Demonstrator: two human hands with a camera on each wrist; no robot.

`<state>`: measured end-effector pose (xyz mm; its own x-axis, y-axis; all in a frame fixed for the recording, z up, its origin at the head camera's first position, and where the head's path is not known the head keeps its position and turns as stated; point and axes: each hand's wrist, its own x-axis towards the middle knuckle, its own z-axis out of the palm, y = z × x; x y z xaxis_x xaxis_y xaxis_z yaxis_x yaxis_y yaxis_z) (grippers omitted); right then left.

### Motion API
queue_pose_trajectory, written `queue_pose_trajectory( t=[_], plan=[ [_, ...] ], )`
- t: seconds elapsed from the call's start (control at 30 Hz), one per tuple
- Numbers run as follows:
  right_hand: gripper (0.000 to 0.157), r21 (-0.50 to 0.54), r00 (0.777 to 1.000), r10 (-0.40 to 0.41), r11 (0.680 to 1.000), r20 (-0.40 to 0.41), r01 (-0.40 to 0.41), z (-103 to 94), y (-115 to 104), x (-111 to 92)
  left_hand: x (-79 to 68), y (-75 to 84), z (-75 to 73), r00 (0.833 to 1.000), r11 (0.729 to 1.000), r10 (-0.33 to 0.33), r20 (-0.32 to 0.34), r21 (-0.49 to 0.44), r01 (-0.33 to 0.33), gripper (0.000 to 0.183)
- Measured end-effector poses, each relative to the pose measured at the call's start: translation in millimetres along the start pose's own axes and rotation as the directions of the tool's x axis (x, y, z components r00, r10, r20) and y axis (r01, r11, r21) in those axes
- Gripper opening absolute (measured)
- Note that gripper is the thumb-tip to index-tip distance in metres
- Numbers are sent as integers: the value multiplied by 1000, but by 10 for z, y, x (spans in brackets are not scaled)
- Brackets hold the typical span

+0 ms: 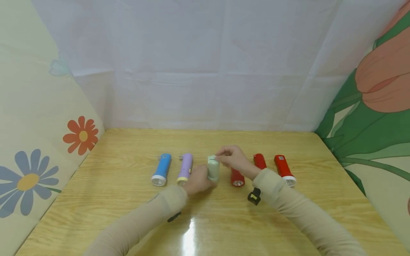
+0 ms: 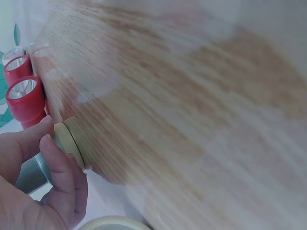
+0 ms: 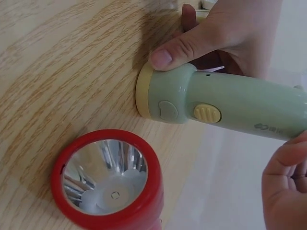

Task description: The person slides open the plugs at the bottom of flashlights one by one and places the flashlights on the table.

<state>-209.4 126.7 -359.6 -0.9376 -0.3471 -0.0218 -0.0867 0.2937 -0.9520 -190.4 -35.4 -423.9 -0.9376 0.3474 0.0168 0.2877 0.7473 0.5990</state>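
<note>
A pale green flashlight (image 1: 213,169) with a cream rim stands upright on the table, lens end down, in the middle of the row. My left hand (image 1: 199,179) grips it low, thumb and fingers around its head. At the top, the fingertips of my right hand (image 1: 235,158) pinch the tail end. The right wrist view shows the flashlight's yellow ribbed switch (image 3: 207,113) along its side. Close to that flashlight lies a red flashlight (image 3: 108,179), its reflector facing the camera; my right forearm passes over part of it in the head view.
Left of my hands lie a blue flashlight (image 1: 161,169) and a purple flashlight (image 1: 185,167). On the right are another red flashlight (image 1: 259,161) and a red one with a white head (image 1: 284,170). The wooden table (image 1: 128,213) meets a white cloth (image 1: 205,99) behind.
</note>
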Motion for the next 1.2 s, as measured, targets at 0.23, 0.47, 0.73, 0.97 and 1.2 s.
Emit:
queue_pose_trajectory(
  t=[0.23,0.47,0.73,0.97,1.2],
  plan=[
    [18,33,1000,9,999,17,-9,10,9,26,-19,-1,-16,1000,1000,10,1,15,-10,41],
    [18,32,1000,7,999,11,-7,10,22,35,-28,14,-37,1000,1000,0,8,8,0,42],
    [15,7,1000,14,1000,-12,-14,25,20,37,-22,15,-38,1000,1000,-2,12,-3,2,44],
    [12,-11,999,39,999,-23,-39,36,22,62,-18,14,-33,1000,1000,-18,16,-9,18,45],
    [13,-7,998,53,999,-18,-53,41,3,66,-11,11,-11,1000,1000,-18,9,-10,18,43]
  ],
)
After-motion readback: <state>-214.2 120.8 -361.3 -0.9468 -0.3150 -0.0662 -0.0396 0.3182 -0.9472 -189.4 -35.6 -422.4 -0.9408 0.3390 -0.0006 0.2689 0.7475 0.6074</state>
